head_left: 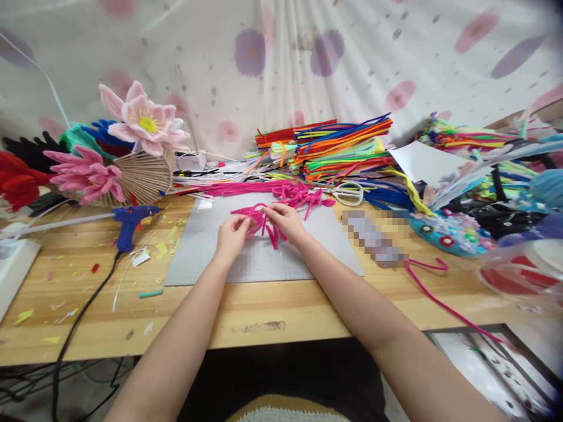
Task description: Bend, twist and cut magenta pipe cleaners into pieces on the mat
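Both my hands meet over a grey cutting mat (206,258) on the wooden table. My left hand (232,234) and my right hand (285,220) each pinch a bundle of bent magenta pipe cleaners (260,221) between their fingertips, just above the mat. Behind the hands lies a heap of looped magenta pipe cleaners (299,194), with long straight magenta ones (237,189) stretching left from it.
A blue glue gun (132,221) with a black cord lies left of the mat. Pink pipe-cleaner flowers (143,120) stand at the back left. White scissors (349,192) and stacks of coloured pipe cleaners (343,146) are behind. One magenta pipe cleaner (433,290) trails to the right.
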Tool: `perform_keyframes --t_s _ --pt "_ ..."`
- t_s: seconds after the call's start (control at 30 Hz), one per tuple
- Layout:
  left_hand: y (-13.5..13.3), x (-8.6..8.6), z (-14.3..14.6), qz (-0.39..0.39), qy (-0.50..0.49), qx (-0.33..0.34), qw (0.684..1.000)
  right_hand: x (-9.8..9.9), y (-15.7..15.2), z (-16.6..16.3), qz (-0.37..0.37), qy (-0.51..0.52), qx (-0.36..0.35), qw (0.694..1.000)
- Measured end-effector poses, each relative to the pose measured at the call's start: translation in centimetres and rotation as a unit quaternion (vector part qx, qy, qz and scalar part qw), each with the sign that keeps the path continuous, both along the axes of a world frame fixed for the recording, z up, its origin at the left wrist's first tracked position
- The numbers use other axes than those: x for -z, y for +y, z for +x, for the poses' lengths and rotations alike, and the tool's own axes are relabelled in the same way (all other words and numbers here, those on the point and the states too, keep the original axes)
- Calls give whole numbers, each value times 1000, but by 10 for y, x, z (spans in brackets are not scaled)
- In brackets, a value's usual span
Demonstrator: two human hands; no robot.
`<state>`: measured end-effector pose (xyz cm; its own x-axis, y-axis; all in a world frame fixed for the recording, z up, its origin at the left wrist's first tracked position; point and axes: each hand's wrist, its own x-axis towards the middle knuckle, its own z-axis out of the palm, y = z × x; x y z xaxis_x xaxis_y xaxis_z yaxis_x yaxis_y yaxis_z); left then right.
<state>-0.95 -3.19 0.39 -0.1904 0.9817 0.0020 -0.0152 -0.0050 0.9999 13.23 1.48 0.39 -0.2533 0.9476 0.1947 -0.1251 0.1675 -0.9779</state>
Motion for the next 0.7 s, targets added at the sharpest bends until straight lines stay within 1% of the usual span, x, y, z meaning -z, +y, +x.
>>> perform_keyframes --t_s 0.03,0.1,0.23,0.4,0.7 --pt "-2 -2 4 -41 -47 18 998 0 0 0 -16 19 -5 1000" --pt "-6 -7 10 -98 -105 40 989 2 1 1 -38 42 -5 998" --pt "-11 -16 14 -148 -141 60 977 4 3 3 -48 57 4 997" --pt "-11 -17 12 -180 -161 75 967 4 3 3 -46 62 -4 997" --pt "-6 -10 9 -185 -164 68 966 -2 -1 1 -30 57 0 998"
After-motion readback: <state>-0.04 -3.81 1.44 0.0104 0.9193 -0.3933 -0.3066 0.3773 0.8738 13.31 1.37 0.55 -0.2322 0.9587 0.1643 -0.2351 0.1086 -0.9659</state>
